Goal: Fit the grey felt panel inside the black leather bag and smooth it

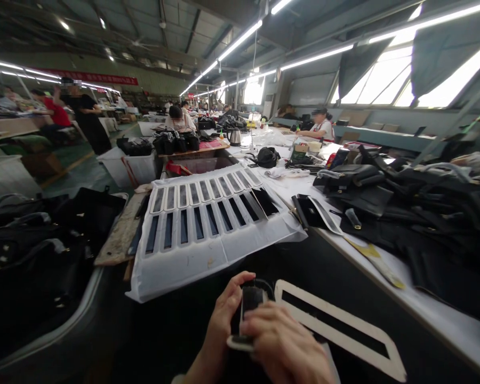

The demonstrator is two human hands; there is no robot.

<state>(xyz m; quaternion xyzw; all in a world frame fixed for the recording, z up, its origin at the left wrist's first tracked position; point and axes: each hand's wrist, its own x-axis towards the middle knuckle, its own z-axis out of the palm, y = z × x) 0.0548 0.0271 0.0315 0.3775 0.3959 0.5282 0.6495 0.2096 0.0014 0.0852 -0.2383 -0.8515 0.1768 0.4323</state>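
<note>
At the table's near edge: left hand (224, 314) and right hand (282, 346), fingers closed around a small black leather strip (250, 301) in its white frame; best kept flat, edges aligned.

black strap piece (251, 300) | white-edged | upright, lengthwise | low centre, over dark table

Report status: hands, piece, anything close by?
Left hand and right hand both grip small black piece. White frame template lies right beside it. Strip sheet lies ahead.
</note>
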